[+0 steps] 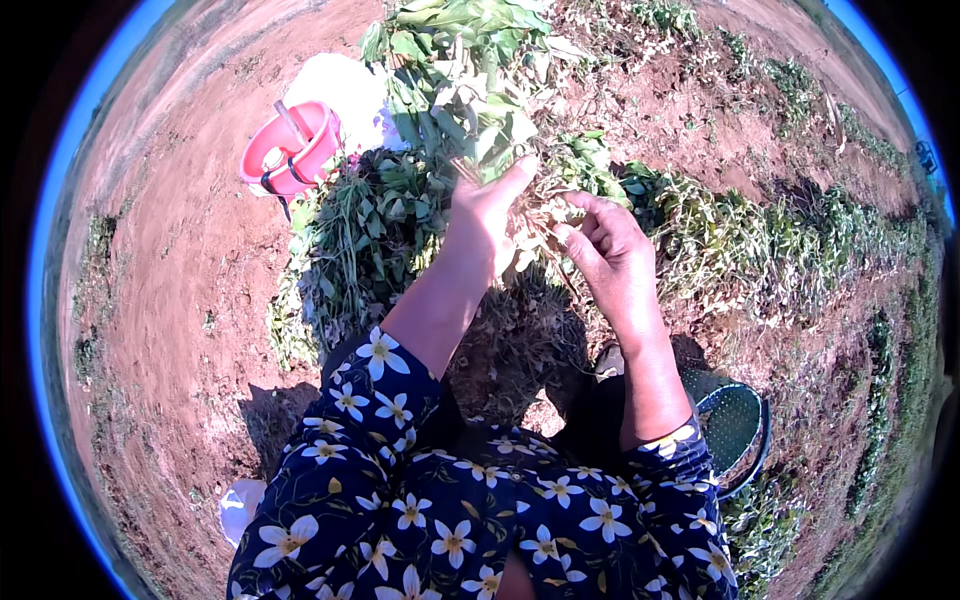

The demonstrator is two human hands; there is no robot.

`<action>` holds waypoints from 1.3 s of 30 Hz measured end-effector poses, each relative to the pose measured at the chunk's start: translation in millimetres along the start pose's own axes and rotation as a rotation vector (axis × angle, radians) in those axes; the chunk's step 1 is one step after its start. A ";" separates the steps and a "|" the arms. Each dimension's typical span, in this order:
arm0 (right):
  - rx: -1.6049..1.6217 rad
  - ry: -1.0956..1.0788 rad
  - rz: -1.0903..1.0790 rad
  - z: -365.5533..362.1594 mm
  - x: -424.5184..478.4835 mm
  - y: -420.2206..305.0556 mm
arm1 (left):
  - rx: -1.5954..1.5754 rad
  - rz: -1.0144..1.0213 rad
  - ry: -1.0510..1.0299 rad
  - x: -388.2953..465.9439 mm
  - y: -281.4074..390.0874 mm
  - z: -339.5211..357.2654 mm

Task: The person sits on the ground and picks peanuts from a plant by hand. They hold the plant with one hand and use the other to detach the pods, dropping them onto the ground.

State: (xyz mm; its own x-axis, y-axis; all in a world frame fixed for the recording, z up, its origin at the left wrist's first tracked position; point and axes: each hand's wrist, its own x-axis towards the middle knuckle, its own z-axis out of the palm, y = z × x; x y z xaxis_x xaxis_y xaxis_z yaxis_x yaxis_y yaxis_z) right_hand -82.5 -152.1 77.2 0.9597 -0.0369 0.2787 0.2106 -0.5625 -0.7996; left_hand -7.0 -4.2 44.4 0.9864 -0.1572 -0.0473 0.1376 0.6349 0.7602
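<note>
My left hand (487, 214) is closed around the stems of a leafy plant bunch (480, 105), whose leaves stick out beyond it, away from me. Close by on the right, my right hand (604, 240) has its thumb and forefinger at the pale roots (538, 221) below the bunch; whether they pinch a root or pod cannot be told. Beneath and left of the left hand lies a heap of green uprooted plants (375, 217).
A pink bucket (322, 142) with items inside stands at upper left beside a white sack (345, 90). A green perforated basket (727, 427) sits at my right. Rows of pulled plants (750, 240) lie on reddish soil (172, 300). Something white (241, 510) is at lower left.
</note>
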 end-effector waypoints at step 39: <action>0.660 -0.079 0.624 -7.3 15.8 21.6 | 0.295 -0.380 -0.389 -9.6 24.6 9.3</action>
State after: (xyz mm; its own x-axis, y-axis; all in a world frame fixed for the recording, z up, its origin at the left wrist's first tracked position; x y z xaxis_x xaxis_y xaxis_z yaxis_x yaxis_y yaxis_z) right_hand -64.1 -170.9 68.2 0.9401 -0.1053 -0.3241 -0.3103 0.1287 -0.9419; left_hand -14.0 5.9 69.5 0.7606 -0.6310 -0.1526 0.3877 0.2531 0.8863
